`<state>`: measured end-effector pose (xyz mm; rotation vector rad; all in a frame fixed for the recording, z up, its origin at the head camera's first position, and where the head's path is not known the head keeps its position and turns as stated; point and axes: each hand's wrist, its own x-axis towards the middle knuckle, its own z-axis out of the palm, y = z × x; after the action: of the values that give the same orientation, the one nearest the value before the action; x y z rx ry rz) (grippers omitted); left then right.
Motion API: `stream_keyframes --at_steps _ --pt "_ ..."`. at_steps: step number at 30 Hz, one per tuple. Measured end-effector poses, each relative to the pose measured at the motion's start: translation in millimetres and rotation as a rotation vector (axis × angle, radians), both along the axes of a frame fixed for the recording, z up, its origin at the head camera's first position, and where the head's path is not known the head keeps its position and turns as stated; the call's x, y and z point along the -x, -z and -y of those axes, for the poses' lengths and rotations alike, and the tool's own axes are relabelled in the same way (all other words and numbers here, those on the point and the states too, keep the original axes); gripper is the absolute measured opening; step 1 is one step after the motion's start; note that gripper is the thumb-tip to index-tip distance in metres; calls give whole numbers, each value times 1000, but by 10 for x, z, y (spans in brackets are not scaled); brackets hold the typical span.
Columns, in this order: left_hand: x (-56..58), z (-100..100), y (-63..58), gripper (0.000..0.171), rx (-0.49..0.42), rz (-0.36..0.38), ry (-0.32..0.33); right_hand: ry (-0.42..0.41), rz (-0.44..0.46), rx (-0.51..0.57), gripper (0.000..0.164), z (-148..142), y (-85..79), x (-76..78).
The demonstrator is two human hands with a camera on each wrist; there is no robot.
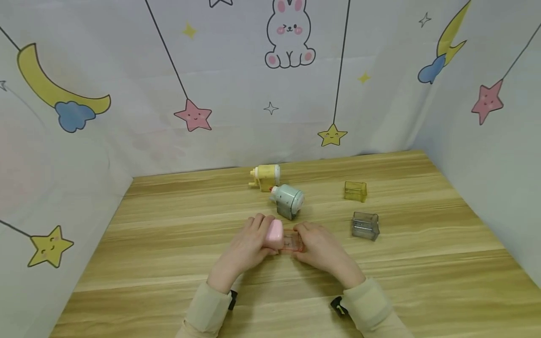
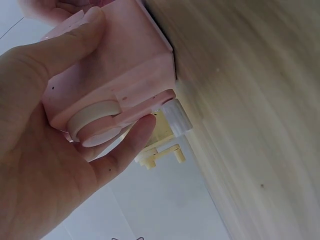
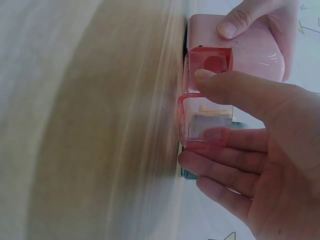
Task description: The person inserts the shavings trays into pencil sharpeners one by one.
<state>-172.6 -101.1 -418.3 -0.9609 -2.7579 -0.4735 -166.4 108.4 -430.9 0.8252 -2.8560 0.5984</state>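
Observation:
My left hand (image 1: pixel 249 241) holds a pink crank pencil sharpener (image 1: pixel 275 234) low over the table, thumb on one side and fingers round the other. Its pale ring and white crank knob (image 2: pixel 177 117) show in the left wrist view. To the right of it, my right hand (image 1: pixel 321 246) pinches a see-through pink shavings drawer (image 1: pixel 291 241) between thumb and fingers. In the right wrist view the drawer's red-edged open side faces the camera, and its inner end is right at the sharpener's body. My left fingers partly hide the sharpener from above.
Beyond my hands stand a mint green crank sharpener (image 1: pixel 289 197) and a yellow one (image 1: pixel 267 174). Over to the right lie a see-through yellow drawer (image 1: pixel 355 191) and a smoky grey drawer (image 1: pixel 365 226). A printed cloth (image 1: pixel 236 94) hangs along the wood-grain table's back edge.

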Motion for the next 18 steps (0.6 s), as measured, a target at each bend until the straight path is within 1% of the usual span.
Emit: stream_keyframes --at_steps 6,18 --pt "-7 -22 -15 71 6 -2 6 7 3 -2 54 4 1 -4" --pt "-22 -40 -26 71 29 15 -4 -23 -49 -7 55 8 -7 3"
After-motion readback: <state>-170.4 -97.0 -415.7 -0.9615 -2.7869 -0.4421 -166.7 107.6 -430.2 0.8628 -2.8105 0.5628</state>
